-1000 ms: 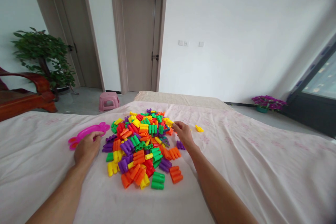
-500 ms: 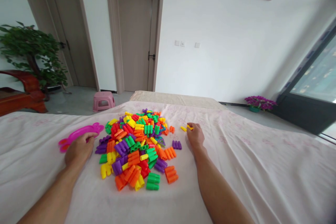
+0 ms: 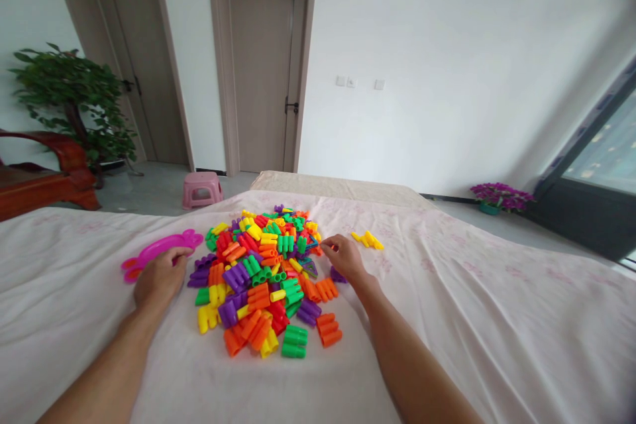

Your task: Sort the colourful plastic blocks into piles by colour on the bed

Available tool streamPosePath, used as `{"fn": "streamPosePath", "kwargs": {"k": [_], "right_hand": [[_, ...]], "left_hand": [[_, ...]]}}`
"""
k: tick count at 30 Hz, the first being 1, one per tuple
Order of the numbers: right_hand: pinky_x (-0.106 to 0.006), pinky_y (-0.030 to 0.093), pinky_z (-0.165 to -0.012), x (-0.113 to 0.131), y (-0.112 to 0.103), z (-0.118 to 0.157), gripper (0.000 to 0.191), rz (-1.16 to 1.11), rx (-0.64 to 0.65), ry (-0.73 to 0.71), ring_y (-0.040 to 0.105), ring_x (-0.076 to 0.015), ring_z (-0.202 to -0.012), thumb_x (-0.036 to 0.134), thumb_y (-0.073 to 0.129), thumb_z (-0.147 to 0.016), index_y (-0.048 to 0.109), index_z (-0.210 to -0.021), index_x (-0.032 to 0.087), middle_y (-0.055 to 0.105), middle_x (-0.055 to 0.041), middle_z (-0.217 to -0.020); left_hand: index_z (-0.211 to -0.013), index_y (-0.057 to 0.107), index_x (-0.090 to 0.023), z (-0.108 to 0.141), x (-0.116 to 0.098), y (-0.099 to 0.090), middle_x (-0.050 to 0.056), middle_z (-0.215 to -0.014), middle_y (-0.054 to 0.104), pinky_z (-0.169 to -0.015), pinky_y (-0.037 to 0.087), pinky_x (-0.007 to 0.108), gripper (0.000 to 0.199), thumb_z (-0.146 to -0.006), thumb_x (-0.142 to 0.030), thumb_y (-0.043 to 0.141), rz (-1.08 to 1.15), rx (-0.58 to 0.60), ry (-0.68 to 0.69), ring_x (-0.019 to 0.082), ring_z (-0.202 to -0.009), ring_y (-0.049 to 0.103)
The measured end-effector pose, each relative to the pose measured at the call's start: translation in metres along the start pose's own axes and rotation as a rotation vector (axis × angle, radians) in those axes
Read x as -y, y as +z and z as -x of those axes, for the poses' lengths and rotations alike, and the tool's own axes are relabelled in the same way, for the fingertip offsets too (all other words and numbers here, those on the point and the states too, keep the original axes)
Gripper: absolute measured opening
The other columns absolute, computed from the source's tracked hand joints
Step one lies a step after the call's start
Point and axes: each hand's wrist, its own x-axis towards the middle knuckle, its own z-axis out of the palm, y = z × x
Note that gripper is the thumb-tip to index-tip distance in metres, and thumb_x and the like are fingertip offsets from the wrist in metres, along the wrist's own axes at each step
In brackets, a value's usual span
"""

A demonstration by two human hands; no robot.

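A heap of red, orange, yellow, green and purple plastic blocks (image 3: 268, 265) lies on the pale patterned cloth. My left hand (image 3: 159, 278) rests at the heap's left side, next to a pink tray (image 3: 161, 248), with its fingers curled together; whether they hold anything is hidden. At the heap's right edge, my right hand (image 3: 344, 257) has thumb and forefinger pinched near an orange block, and what lies between the fingertips is too small to tell. Several yellow blocks (image 3: 368, 240) lie apart, beyond my right hand. A purple block (image 3: 338, 274) is partly hidden beside it.
The cloth (image 3: 447, 318) covers the wide surface, with folds on the right. Beyond it are a pink stool (image 3: 203, 189), a wooden chair (image 3: 54, 169), a leafy plant (image 3: 74, 99) and purple flowers (image 3: 501, 195) near the wall.
My right hand has moved left from the yellow blocks to the heap's right edge and has let go of the yellow block. My left hand stays beside the tray. The view has shifted slightly.
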Motion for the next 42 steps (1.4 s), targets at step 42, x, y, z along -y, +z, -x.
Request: {"fn": "streamPosePath", "kwargs": {"k": [42], "right_hand": [[-0.024,0.044,-0.064,0.001,-0.012,-0.003,0.034,-0.354,0.554,-0.013,0.062,-0.0151,-0.073,0.024,0.079,-0.073,0.085,-0.106,0.02,0.071,0.0017,-0.079]], "left_hand": [[-0.124,0.08,-0.028,-0.006,0.005,0.006,0.008,-0.126,0.08,-0.078,0.054,0.038,0.045,-0.097,-0.045,0.048,-0.028,-0.008,0.003,0.033,-0.108,0.072]]}}
